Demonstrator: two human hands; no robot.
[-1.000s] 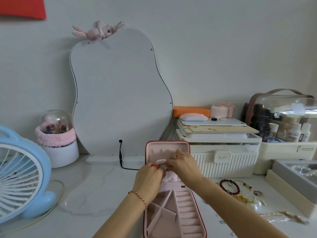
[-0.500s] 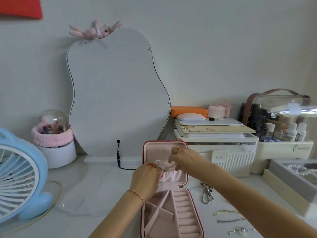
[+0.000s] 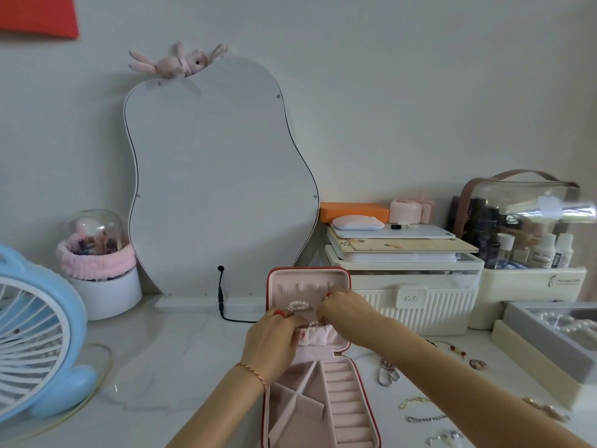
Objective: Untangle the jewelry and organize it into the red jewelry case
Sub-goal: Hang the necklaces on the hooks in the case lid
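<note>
A: Position of the red jewelry case (image 3: 364, 379) is noted: open on the white tabletop (image 3: 168, 357), lid stood upright at the far end, tray laid flat toward the person. Its long axis is run from near to far.

B: And the piece being placed?

A: A pearl strand (image 3: 298, 306) is held against the pink lining of the lid, just above the gathered pocket (image 3: 318, 334). Its length is laid roughly left to right, across the case's long axis.

B: Hands?

A: The left hand (image 3: 273, 342) is curled at the strand's left end, which is pinched at the fingertips. The right hand (image 3: 344, 310) is curled at the right end, up by the small hooks in the lid; a pinch on the strand is judged likely, though the contact is hidden by the fingers.

B: Which hand is nearer the hooks?

A: The right is nearer and higher. The hooks lie just above and left of it, so the coming move is judged to turn on the right end being lifted a little onto 1 hook.

B: The rest of the jewelry?

A: Several chains (image 3: 389, 376) and bracelets are left loose on the table right of the case, apart from both hands. None is seen in the tray.
</note>
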